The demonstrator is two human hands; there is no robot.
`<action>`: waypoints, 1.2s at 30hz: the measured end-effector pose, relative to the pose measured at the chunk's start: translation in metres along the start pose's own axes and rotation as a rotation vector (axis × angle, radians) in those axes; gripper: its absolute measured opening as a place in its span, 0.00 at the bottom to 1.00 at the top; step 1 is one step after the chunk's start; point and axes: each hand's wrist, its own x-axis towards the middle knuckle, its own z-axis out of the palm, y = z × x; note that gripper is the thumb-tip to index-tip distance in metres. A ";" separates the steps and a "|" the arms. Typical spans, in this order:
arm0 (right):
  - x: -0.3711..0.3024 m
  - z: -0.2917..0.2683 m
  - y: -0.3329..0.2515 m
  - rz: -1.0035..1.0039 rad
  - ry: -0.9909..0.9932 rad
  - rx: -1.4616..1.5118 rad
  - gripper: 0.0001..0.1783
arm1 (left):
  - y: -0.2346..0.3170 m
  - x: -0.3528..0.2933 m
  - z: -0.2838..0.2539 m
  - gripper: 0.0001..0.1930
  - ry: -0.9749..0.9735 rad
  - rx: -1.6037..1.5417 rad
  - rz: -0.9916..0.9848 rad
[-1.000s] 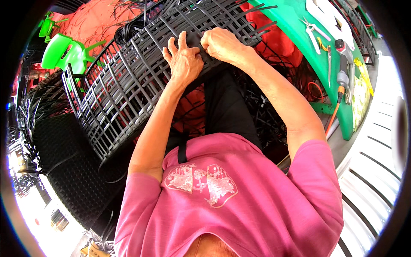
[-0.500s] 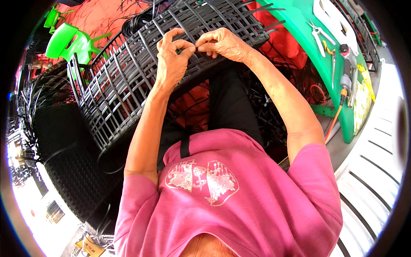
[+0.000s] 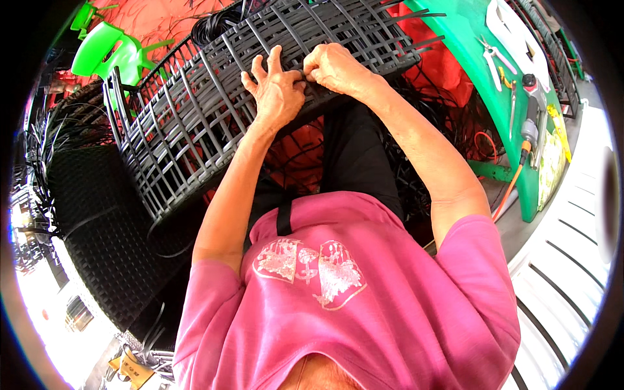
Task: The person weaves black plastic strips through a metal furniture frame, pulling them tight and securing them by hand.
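Observation:
A black basket-like frame (image 3: 188, 114) of woven plastic strips lies slanted before me, with loose strip ends sticking out at its right. Over its near edge, my left hand (image 3: 276, 94) has three fingers spread against the weave, while its thumb and forefinger come together beside the right hand. My right hand (image 3: 338, 68) is closed, its fingertips curled down at the same spot on the weave. Whatever is pinched between the fingertips is hidden by the hands.
On the green table (image 3: 474, 65) at right lie pliers (image 3: 497, 58) and a power tool (image 3: 530, 117) with an orange hose. A bright green chair (image 3: 114, 55) stands at far left. Nearer left is a dark woven piece (image 3: 97, 227). A white slatted surface (image 3: 559, 260) runs along the right.
Both hands have shifted slightly right and lower against the weave. My left fingers have spread out, and the right hand has turned with its fingers curled more tightly.

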 end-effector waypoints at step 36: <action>0.006 0.032 -0.057 0.083 -0.174 0.619 0.07 | -0.047 -0.064 -0.055 0.02 0.373 -0.353 -0.104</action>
